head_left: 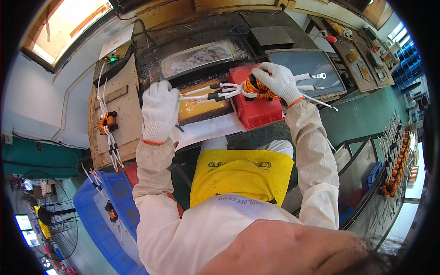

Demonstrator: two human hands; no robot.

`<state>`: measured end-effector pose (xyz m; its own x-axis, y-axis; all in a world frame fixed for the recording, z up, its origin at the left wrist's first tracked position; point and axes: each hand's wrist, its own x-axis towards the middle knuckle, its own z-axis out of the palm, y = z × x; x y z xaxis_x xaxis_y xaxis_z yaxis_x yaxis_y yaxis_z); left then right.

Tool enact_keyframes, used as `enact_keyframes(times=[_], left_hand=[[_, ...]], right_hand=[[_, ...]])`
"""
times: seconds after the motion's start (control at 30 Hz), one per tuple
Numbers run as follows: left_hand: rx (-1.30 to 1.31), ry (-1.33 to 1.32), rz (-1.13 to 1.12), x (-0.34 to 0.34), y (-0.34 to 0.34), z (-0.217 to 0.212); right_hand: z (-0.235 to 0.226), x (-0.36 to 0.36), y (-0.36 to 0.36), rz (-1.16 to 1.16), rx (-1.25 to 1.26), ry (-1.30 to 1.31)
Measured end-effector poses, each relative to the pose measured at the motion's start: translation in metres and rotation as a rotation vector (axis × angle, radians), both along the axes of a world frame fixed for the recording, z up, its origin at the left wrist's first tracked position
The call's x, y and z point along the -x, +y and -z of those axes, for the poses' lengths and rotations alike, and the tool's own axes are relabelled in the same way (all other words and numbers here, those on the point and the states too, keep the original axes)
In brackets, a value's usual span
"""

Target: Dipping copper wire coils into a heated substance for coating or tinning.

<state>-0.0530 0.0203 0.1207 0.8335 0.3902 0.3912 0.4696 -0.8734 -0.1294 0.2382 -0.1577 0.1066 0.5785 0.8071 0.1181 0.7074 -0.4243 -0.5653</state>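
Observation:
My right hand (277, 82), in a white knit glove, is closed on a toroidal coil (255, 87) wound with orange-copper wire. The coil is held over a red plastic box (261, 112). White sleeved leads (231, 90) with black sleeves run left from it, above a shallow tray of shiny amber-yellow material (201, 106). My left hand (160, 110), gloved too, has its fingers closed at the leads' left ends; the fingertips partly hide the grip. Other white leads with ring terminals (321, 76) stick out right of my right hand.
Beyond the amber tray lies a framed bath with a grey crusted surface (199, 58). Another coil (108, 123) lies on the wooden board (94, 142) at left. A blue bin (105, 229) and a fan (50, 215) stand lower left. Several coils fill a rack (396, 169) at right.

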Motion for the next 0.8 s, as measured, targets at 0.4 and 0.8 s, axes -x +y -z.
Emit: enact_keyframes(times=[0.4,0.8], left_hand=[[0.075,-0.315,0.301,-0.117,-0.050,0.085],[0.044,-0.484,0.029,-0.155,-0.065,0.116]], right_hand=[[0.001,-0.001,0.006,-0.074,-0.033,-0.045],[-0.002,-0.008,-0.013,-0.286,0.028,-0.219]])
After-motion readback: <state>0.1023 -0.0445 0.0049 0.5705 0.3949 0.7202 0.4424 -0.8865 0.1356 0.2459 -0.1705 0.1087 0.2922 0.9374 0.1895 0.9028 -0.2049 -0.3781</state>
